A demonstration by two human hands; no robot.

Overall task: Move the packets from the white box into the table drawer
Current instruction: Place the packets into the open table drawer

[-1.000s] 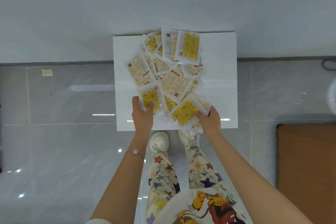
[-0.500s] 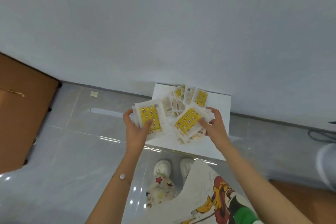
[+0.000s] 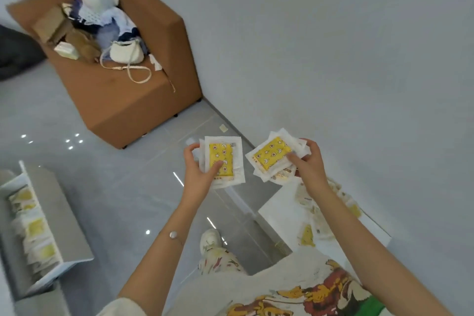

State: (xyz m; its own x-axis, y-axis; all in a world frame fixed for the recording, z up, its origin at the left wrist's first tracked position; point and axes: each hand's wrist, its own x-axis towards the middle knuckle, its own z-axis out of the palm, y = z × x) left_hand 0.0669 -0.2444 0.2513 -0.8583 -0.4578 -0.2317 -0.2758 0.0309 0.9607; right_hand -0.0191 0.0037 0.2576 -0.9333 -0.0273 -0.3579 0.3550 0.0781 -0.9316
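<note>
Packets (image 3: 225,154), in two small stacks, are held in the air above the grey tiled floor (image 3: 115,187), between the white box and the drawer. The left stack (image 3: 222,165) lies yellow face up, pinched by the left grip (image 3: 198,174), with the thumb on the yellow face and the fingers curled behind. The right stack (image 3: 272,156) is fanned and tilted, held by the right grip (image 3: 309,164), with the thumb on top and the fingers curled round the far edge. The stacks are near each other, not touching.

The white box (image 3: 278,210) sits near right, under the right forearm; more packets (image 3: 307,236) lie in it, blurred. The drawer (image 3: 64,213) stands open near left and holds a row of packets (image 3: 34,228), also blurred.

Far left, a brown sofa (image 3: 128,100) stands against the wall (image 3: 333,46), heaped with a white handbag (image 3: 127,52), clothes and small boxes. Near centre, one white shoe (image 3: 210,237) rests on the floor.
</note>
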